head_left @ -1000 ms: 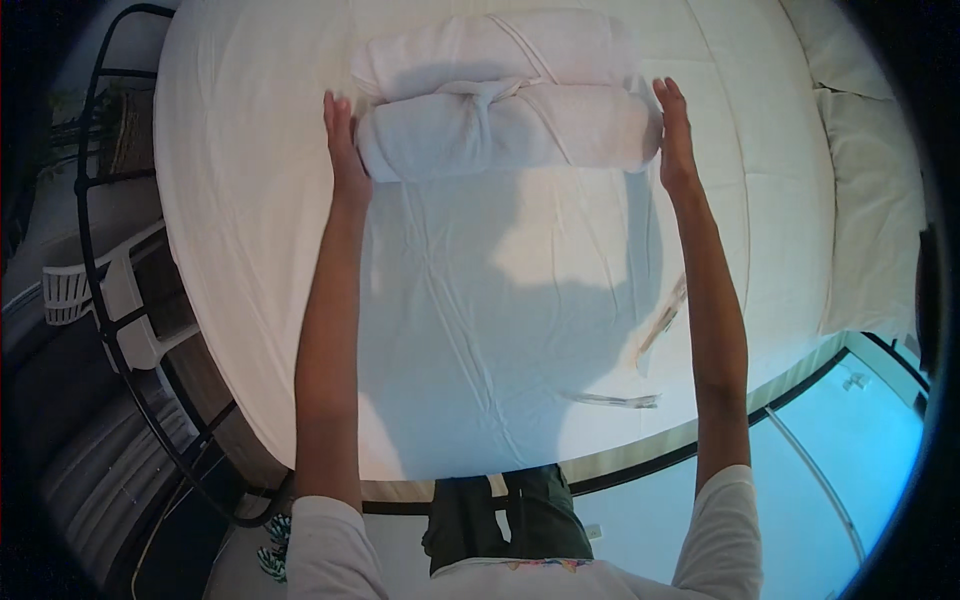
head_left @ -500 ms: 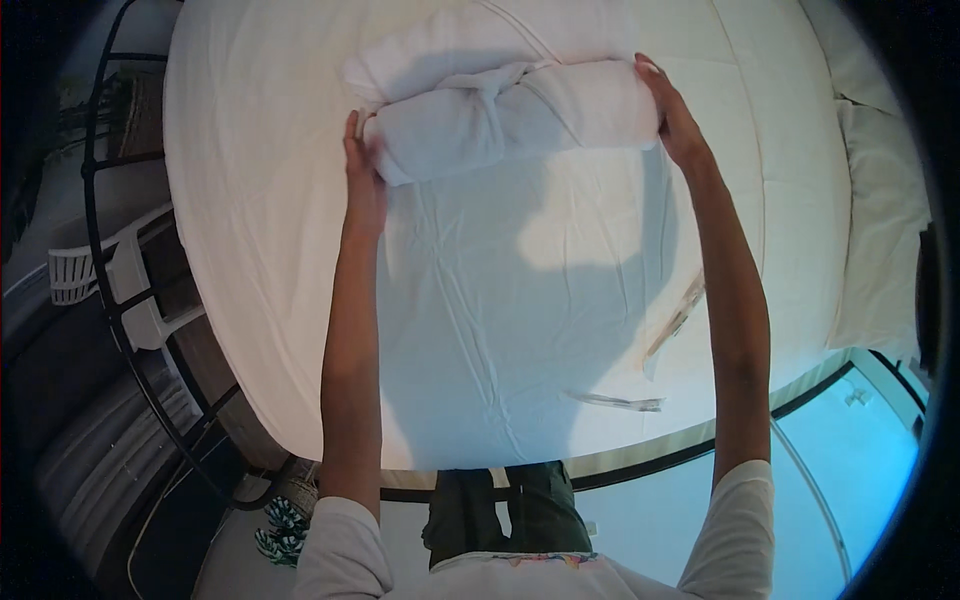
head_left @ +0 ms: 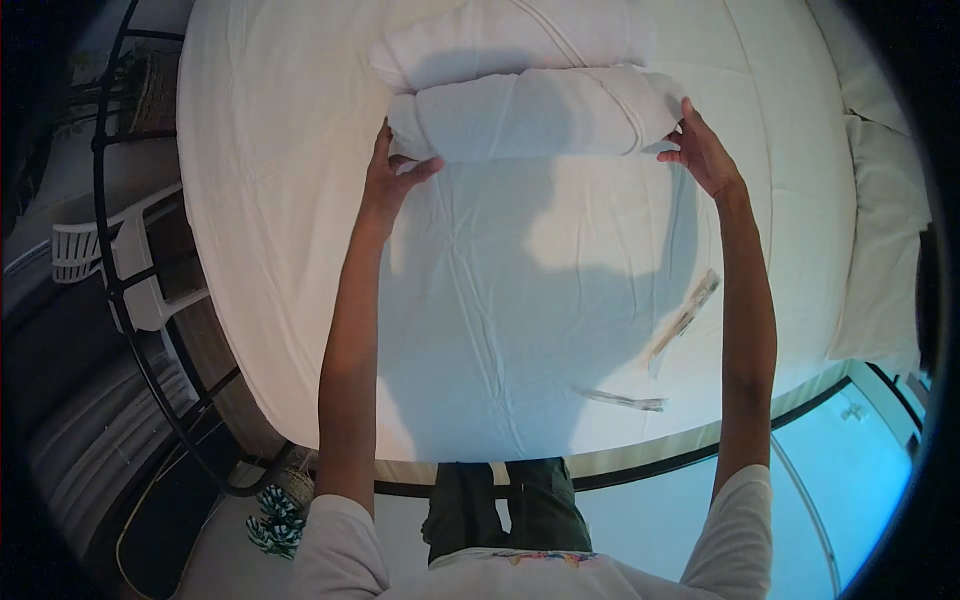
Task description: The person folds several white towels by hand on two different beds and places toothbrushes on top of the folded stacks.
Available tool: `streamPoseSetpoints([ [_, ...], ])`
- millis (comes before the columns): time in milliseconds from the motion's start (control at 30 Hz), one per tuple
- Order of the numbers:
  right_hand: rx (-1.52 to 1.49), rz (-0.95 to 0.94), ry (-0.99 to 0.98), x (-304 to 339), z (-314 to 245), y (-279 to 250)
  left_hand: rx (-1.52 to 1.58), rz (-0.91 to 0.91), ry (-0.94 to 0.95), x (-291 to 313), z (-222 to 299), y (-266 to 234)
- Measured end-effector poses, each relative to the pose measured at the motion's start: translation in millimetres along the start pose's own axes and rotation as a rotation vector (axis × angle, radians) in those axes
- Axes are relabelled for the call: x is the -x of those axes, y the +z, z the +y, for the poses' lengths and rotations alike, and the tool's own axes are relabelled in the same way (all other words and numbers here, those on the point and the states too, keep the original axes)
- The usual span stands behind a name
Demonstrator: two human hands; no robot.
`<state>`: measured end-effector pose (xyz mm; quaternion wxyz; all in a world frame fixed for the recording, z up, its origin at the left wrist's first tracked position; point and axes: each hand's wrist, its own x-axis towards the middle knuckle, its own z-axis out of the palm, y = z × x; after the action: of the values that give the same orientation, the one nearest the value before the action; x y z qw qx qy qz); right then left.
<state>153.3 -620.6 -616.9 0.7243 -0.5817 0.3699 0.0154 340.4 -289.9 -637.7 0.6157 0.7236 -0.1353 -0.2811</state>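
Note:
A rolled white towel-like cloth [head_left: 520, 115] lies crosswise on the bed, its smooth side up and a seam line near its right end. At its left end is my left hand [head_left: 392, 180], thumb stretched along the near edge and fingers up beside the end. My right hand [head_left: 708, 158] is at the other end, one finger against the cloth and the rest spread below it. Both hands look open, cupping the ends rather than clenched. Just beyond lies a second rolled white cloth [head_left: 510, 40], partly cut off by the upper edge.
White sheeting [head_left: 480, 300] covers the bed. Two slim clear packets, one slanted [head_left: 685, 320] and one flatter [head_left: 620, 400], lie near my right forearm. Pillows [head_left: 885, 240] line the right side. A black metal bed frame [head_left: 115, 285] and a white plastic chair [head_left: 145, 270] stand at left.
The near roll has turned over, so its knotted tie no longer shows. Both hands have loosened at its ends, fingers spreading. The view has shifted slightly.

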Motion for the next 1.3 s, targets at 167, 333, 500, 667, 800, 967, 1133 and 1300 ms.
streamPoseSetpoints([
  [167,0.266,0.262,-0.183,-11,11,6,-0.047,0.142,-0.083,-9,10,13],
  [333,0.228,0.375,-0.172,-30,16,21,-0.015,0.216,-0.194,-4,4,9],
  [500,0.592,0.780,-0.528,-28,21,30,-0.639,0.632,0.440,-2,21,48],
  [667,1.177,0.793,-0.991,-37,-3,93,-1.161,0.400,0.593,-35,14,64],
  [800,1.175,0.821,-0.787,-58,-1,91,-1.157,0.352,0.430,-51,1,67],
  [967,1.369,0.913,-0.870,-48,-15,91,-1.107,0.593,0.539,-44,16,55],
  [1133,1.427,0.571,-0.625,-57,-13,82,-1.183,0.443,0.556,-56,48,98],
  [1300,1.416,0.608,-0.838,-50,-27,113,-1.233,0.279,0.305,-77,41,99],
])
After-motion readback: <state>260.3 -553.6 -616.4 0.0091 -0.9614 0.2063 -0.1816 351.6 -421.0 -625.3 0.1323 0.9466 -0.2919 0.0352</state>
